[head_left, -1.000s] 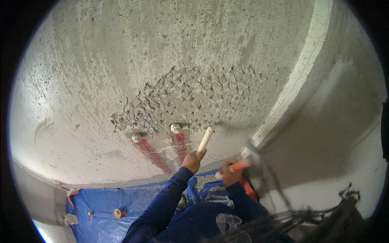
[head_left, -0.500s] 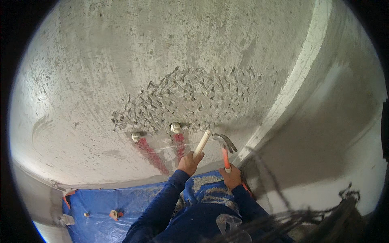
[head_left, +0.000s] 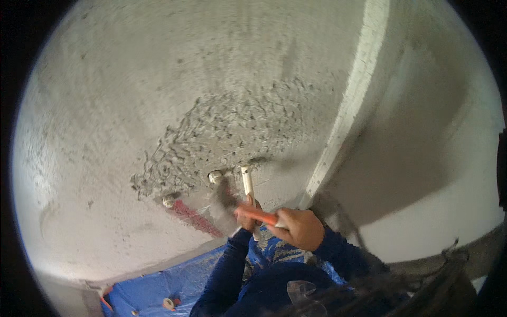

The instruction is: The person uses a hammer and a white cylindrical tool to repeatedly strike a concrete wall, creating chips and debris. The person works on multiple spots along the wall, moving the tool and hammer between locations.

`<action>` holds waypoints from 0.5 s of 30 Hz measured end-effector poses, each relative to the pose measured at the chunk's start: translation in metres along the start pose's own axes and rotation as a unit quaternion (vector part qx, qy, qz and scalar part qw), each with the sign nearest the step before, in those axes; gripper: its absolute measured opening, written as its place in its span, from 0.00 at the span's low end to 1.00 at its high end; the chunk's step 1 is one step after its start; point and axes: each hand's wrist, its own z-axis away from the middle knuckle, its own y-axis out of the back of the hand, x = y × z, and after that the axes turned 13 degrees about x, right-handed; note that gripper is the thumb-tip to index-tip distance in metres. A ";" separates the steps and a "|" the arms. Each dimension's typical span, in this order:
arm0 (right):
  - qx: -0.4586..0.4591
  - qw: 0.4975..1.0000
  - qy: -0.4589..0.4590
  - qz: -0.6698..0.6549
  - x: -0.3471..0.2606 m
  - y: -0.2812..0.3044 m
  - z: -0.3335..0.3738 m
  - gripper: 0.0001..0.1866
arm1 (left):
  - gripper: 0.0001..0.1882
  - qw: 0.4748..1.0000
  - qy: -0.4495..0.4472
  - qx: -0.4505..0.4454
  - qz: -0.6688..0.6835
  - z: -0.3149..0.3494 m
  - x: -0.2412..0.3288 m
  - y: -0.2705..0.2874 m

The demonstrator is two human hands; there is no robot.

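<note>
My left hand (head_left: pixel 246 221) is wrapped round a cream-coloured rod (head_left: pixel 247 182). The rod's upper end sits at the lower edge of a roughened, chipped patch (head_left: pixel 227 127) of the wall; I cannot make out whether it touches. My right hand (head_left: pixel 300 230) grips the orange handle of a claw hammer (head_left: pixel 257 214). The hammer lies across in front of my left hand, partly covering it, and its head is smeared by motion. Left of the rod, a pale pipe fitting (head_left: pixel 215 176) sticks out of the wall, with a second pipe fitting (head_left: pixel 168 201) lower down.
A red painted streak (head_left: pixel 194 216) runs down from the lower fitting. A pale vertical strip (head_left: pixel 348 105) marks the wall corner on the right. Below spreads a blue sheet (head_left: pixel 153 285) with debris, and a small round ring (head_left: pixel 168 304) rests on it.
My right hand has swung the hammer up and left, from beside the rod to across my left hand. The rod now stands more upright. The whole view has shifted and tilted.
</note>
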 end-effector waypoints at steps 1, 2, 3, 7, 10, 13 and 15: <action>0.016 0.999 0.036 -0.011 -0.011 -0.001 -0.002 0.21 | 0.32 1.000 0.001 0.016 0.023 0.000 -0.002 -0.006; 0.037 0.997 0.066 -0.015 -0.018 -0.003 -0.004 0.18 | 0.33 0.993 0.067 0.025 0.093 0.007 -0.003 -0.010; 0.042 0.995 0.090 -0.028 -0.020 -0.005 -0.005 0.18 | 0.35 0.976 0.134 0.030 0.171 0.014 -0.002 -0.015; 0.037 0.999 0.026 0.000 -0.001 -0.014 -0.007 0.17 | 0.34 0.968 0.121 0.022 0.221 0.022 0.011 -0.030; -0.049 0.979 -0.127 0.153 0.015 -0.019 -0.010 0.18 | 0.32 0.970 0.142 0.086 0.178 0.023 0.017 -0.036; -0.006 0.995 -0.073 0.063 0.007 -0.023 -0.005 0.19 | 0.30 0.947 0.164 0.067 0.267 0.021 0.019 -0.039; 0.082 0.994 0.064 -0.020 -0.001 -0.025 -0.001 0.20 | 0.30 0.920 0.215 0.014 0.327 0.021 0.017 -0.037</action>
